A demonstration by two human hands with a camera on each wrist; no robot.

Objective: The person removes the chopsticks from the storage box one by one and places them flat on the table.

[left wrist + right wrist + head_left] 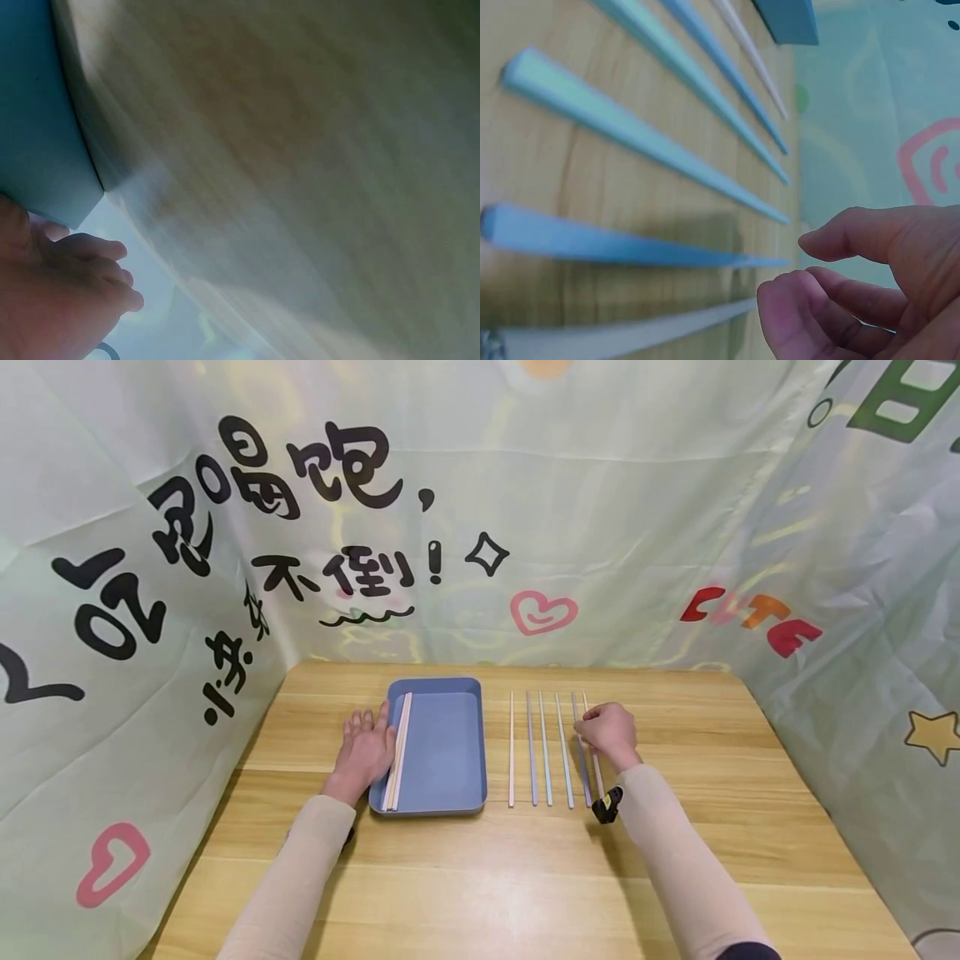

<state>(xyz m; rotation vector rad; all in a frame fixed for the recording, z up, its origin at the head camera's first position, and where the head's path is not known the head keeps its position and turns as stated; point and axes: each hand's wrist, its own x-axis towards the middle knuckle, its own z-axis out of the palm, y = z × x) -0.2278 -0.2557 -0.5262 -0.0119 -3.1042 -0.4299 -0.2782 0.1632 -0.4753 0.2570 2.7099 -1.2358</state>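
A blue tray (442, 752) holds a few pale pink chopsticks (399, 752) along its left side. My left hand (364, 745) rests against the tray's left edge, its fingers extended; the left wrist view shows this hand (71, 292) beside the tray wall (41, 112). Over the right end of a row of chopsticks is my right hand (611, 731), near a blue chopstick (582, 768) and a pale pinkish one (597, 772). In the right wrist view, thumb and forefinger stand apart with nothing between them, close to the far tips of the blue chopstick (622, 247) and the pale one (630, 330).
Left of those two lie a pink chopstick (512, 752), a blue one (532, 752) and two light green-blue ones, the nearer to my right hand being this chopstick (564, 752). All lie spaced apart on the wooden table (480, 877). Printed cloth (622, 527) surrounds the table.
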